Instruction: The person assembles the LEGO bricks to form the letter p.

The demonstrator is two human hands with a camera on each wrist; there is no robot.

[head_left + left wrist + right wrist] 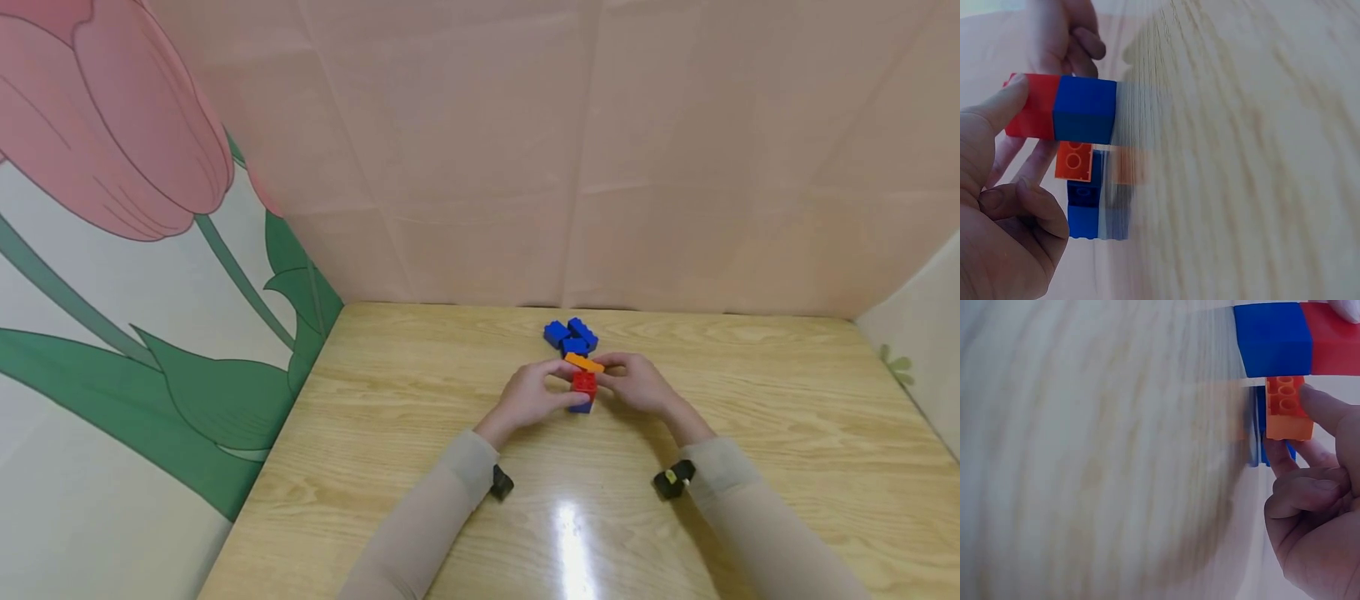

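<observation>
A red toy brick (584,382) sits on top of a blue brick (580,408), and the two form a small stack upright on the table. My left hand (528,393) holds this stack, its thumb (1005,103) pressed to the red brick's side. Just behind the stack, my right hand (639,385) pinches an orange brick (583,362) between thumb and fingers. In the right wrist view the orange brick (1288,409) is turned so its hollow underside shows, slightly above the table surface.
Several loose blue bricks (557,333) lie close together behind the hands on the wooden table (420,375). A pink cloth wall (480,167) rises at the table's far edge. On the left stands a panel with a printed tulip (127,117).
</observation>
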